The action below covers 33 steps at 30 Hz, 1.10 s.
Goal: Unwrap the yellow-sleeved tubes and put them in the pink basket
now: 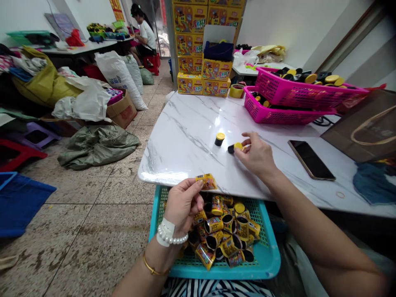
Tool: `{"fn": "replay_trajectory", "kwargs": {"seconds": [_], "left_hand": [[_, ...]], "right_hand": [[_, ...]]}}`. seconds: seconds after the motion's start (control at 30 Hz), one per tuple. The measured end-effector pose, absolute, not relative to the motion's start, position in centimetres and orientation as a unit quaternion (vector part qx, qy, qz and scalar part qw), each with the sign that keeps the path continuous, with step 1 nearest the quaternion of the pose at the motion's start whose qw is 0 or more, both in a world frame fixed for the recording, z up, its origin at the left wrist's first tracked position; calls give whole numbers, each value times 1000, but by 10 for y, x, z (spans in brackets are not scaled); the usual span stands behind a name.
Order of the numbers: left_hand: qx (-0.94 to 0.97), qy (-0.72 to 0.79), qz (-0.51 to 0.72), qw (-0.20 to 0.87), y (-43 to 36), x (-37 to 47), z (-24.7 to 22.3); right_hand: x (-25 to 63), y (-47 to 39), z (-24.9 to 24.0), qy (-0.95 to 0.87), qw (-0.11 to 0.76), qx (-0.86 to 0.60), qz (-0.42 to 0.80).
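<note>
My left hand (184, 204) pinches a flat yellow printed wrapper sleeve (208, 182) at the table's front edge. Over the tabletop, my right hand (255, 154) has its thumb and fingers at a small black cup with a yellow lid (237, 147), which lies tilted. Another black cup with a yellow lid (220, 139) stands upright to its left, apart from the hand. Below my hands a teal basket (269, 264) holds many cups in yellow printed wrappers (230, 245), lying in all directions; some show dark open ends.
On the white marbled table (182, 136) lie a phone (311, 159) and a rubber band (340, 194). Stacked pink baskets (287, 115) hold more lidded cups. Yellow printed boxes (190, 84) rise at the far edge, beside a tape roll (236, 90). Another person (147, 35) sits far back.
</note>
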<state>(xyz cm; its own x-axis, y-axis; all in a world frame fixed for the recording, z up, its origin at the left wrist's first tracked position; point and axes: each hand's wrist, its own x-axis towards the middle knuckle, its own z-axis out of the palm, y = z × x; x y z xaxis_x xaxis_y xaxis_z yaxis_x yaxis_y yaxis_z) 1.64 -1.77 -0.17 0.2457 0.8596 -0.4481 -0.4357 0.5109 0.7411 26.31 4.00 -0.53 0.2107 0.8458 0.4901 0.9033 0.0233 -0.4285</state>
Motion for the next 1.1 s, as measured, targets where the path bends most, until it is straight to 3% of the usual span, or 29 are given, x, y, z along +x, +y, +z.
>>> {"fn": "replay_trajectory", "kwargs": {"seconds": [0.13, 0.23, 0.43, 0.53, 0.67, 0.93, 1.1], "left_hand": [[224, 424, 430, 765, -12, 21, -1], [215, 415, 435, 770, -8, 24, 3], [185, 380, 424, 801, 0, 22, 5], [162, 357, 421, 818, 2, 23, 4], [144, 327, 414, 837, 1, 25, 5], [129, 320, 426, 836, -1, 28, 4], [166, 337, 429, 821, -3, 27, 1]], "right_hand": [[263, 31, -11, -698, 307, -645, -54], [258, 31, -1, -706, 345, -618, -3], [237, -3, 28, -569, 530, -476, 411], [226, -18, 27, -536, 546, -441, 469], [219, -21, 23, -579, 515, -481, 411], [211, -32, 34, -753, 440, -483, 75], [205, -39, 33, -765, 426, -483, -2]]}}
